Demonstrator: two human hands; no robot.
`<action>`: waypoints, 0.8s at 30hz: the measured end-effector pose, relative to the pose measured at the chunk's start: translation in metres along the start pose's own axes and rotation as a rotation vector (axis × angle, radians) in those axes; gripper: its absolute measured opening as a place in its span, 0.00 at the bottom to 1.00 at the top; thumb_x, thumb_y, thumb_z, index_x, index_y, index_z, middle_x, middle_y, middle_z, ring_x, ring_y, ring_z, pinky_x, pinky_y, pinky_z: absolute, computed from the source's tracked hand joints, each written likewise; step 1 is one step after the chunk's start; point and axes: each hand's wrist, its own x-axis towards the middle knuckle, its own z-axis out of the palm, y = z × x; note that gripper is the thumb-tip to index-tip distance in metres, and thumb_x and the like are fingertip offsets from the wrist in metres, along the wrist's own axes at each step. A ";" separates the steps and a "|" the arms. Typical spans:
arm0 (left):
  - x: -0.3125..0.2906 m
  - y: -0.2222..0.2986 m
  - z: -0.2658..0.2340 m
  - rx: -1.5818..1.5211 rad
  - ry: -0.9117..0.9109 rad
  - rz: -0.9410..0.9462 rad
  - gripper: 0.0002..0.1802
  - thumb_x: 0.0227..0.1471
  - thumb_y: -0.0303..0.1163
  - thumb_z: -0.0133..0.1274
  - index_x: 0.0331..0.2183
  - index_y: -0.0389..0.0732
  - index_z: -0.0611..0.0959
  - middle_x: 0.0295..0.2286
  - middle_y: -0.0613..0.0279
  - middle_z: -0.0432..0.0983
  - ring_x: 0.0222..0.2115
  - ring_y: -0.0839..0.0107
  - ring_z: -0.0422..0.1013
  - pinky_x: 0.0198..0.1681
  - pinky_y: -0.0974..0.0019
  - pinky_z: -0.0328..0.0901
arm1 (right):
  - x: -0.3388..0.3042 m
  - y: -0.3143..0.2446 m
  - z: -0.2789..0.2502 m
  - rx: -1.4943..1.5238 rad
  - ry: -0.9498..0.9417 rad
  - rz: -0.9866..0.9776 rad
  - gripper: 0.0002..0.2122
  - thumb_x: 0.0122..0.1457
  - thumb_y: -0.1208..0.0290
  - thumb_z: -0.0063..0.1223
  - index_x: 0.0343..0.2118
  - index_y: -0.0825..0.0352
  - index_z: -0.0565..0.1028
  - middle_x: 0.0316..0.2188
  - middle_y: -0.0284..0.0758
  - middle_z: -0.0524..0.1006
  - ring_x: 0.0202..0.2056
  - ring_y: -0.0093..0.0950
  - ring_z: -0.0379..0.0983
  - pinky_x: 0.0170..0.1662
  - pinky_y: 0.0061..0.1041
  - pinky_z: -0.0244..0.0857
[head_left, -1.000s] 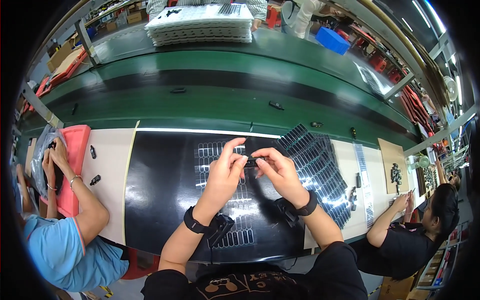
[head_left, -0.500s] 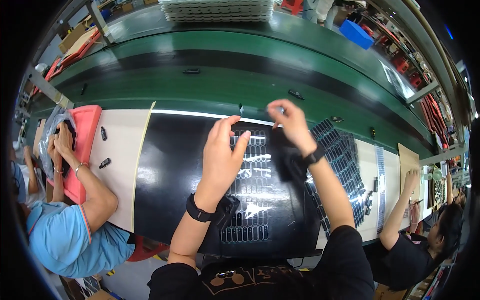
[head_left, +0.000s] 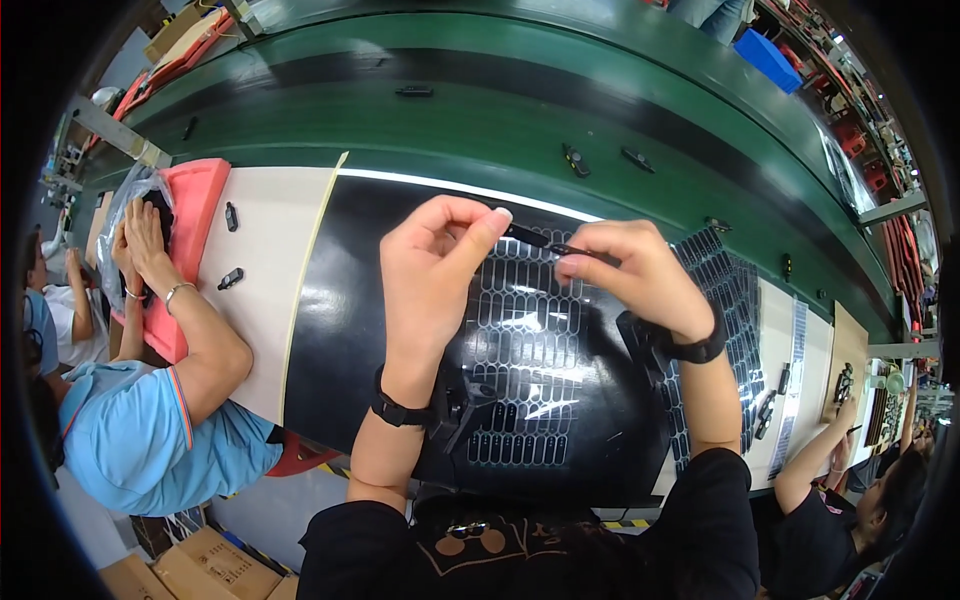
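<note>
In front of my chest, over the black work mat (head_left: 335, 330), a small slim black device (head_left: 527, 236) is held between my two hands. My left hand (head_left: 435, 255) pinches its left end with thumb and forefinger. At the other end, the thumb and fingers of my right hand (head_left: 640, 272) are closed on it. Whether it is one piece or two joined ones I cannot tell. Beneath the hands lies a clear sheet of rounded oval stickers (head_left: 525, 350), with dark ones still in its near rows.
Beyond the mat runs a green conveyor belt (head_left: 480, 130) carrying several small black devices (head_left: 575, 160). More sticker sheets (head_left: 725, 300) lie at right. A blue-shirted person (head_left: 160, 420) works beside a pink foam tray (head_left: 205, 215) at left; another person (head_left: 830, 520) sits at right.
My hands have come together, and the black device is now gripped between them. Earlier my left fingers were apart and my right hand was blurred near the belt. The view has shifted.
</note>
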 end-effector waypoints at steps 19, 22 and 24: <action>-0.008 0.011 0.004 0.324 -0.219 0.270 0.41 0.32 0.17 0.54 0.51 0.38 0.57 0.21 0.69 0.72 0.20 0.86 0.60 0.22 0.85 0.52 | -0.004 -0.011 0.016 -0.225 0.085 -0.102 0.04 0.45 0.76 0.51 0.23 0.71 0.72 0.17 0.36 0.70 0.20 0.26 0.67 0.23 0.20 0.59; -0.005 0.005 0.006 0.379 -0.221 0.321 0.42 0.32 0.17 0.55 0.51 0.39 0.56 0.19 0.70 0.71 0.20 0.85 0.60 0.24 0.83 0.53 | 0.000 -0.006 0.011 -0.203 0.025 -0.134 0.04 0.46 0.75 0.51 0.23 0.71 0.72 0.18 0.36 0.71 0.21 0.27 0.67 0.25 0.21 0.59; -0.003 0.004 0.007 0.403 -0.224 0.350 0.43 0.31 0.17 0.55 0.52 0.39 0.56 0.19 0.70 0.71 0.20 0.85 0.60 0.24 0.83 0.54 | 0.002 -0.002 0.009 -0.195 -0.025 -0.113 0.05 0.46 0.73 0.51 0.23 0.70 0.72 0.18 0.37 0.71 0.22 0.32 0.67 0.25 0.24 0.61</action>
